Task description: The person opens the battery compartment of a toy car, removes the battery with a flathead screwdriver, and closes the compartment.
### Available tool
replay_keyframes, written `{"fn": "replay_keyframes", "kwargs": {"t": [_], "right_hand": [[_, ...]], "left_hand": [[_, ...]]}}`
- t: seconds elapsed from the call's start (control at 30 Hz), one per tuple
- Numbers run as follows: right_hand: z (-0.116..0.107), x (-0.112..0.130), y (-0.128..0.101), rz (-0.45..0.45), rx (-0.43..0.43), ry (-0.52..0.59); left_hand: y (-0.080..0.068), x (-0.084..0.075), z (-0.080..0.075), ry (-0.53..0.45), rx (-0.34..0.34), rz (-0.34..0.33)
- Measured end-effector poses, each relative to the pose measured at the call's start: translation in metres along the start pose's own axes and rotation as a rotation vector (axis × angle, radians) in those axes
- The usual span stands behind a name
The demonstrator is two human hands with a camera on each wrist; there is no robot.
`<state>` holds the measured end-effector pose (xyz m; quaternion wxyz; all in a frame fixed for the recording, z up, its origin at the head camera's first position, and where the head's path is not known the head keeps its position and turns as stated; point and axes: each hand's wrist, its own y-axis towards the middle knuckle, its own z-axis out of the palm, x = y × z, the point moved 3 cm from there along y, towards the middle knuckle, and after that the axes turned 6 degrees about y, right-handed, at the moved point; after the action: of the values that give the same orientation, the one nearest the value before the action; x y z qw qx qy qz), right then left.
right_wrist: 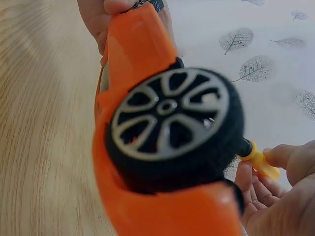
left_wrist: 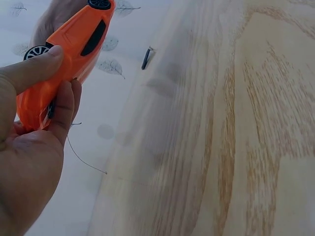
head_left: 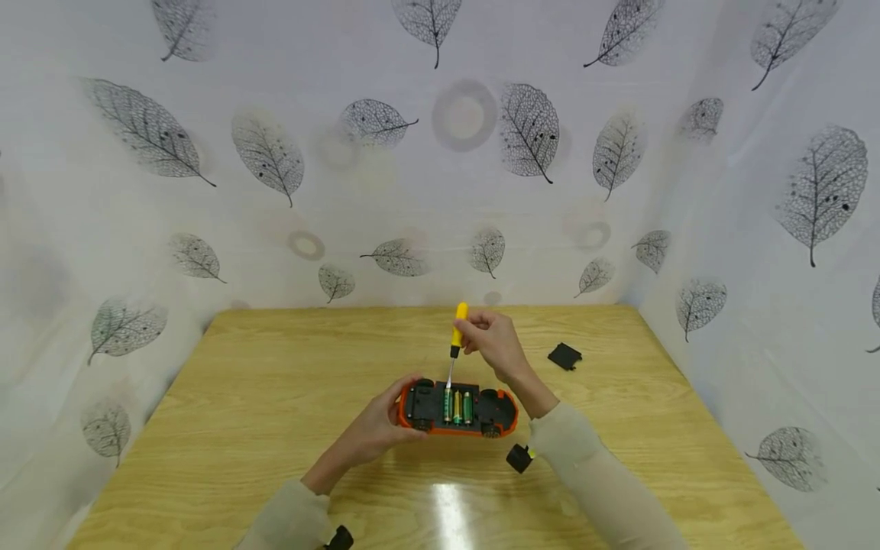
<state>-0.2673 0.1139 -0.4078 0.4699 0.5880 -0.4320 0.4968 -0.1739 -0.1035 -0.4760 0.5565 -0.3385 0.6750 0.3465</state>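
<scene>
An orange toy car (head_left: 412,416) is held underside up by my left hand (head_left: 376,424), which grips one end of it. In the left wrist view the thumb lies along the orange body (left_wrist: 78,44) and the fingers curl under it. Three batteries (head_left: 457,407) sit side by side in the uncovered black compartment. My right hand (head_left: 496,344) pinches a screwdriver (head_left: 460,325) by its yellow handle. The screwdriver's metal tip meets the top end of the leftmost battery. Close up in the right wrist view, a silver-spoked wheel (right_wrist: 170,115) hides most of the screwdriver's shaft.
A small black cover (head_left: 565,356) lies on the wooden table (head_left: 289,359), right of the right hand. A leaf-patterned sheet (head_left: 412,191) hangs behind the table and along both sides. Black wrist cameras (head_left: 519,458) are worn at the sleeves.
</scene>
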Motion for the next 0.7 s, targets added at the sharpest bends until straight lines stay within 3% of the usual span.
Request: {"fn": "replay_keyframes", "kwargs": {"t": [0.33,0.5,0.7], "right_hand": [[-0.003,-0.001,-0.004,-0.022,-0.107,0.089],[-0.008,0.006,-0.01,-0.085,-0.184,0.125],[-0.014,0.016,-0.026,-0.2,-0.24,0.088]], "left_hand": [[0.0,0.002,-0.001,0.02,-0.017,-0.03],[0.0,0.002,-0.002,0.018,-0.019,-0.041],[0.0,0.001,-0.007,0.04,-0.044,-0.045]]}}
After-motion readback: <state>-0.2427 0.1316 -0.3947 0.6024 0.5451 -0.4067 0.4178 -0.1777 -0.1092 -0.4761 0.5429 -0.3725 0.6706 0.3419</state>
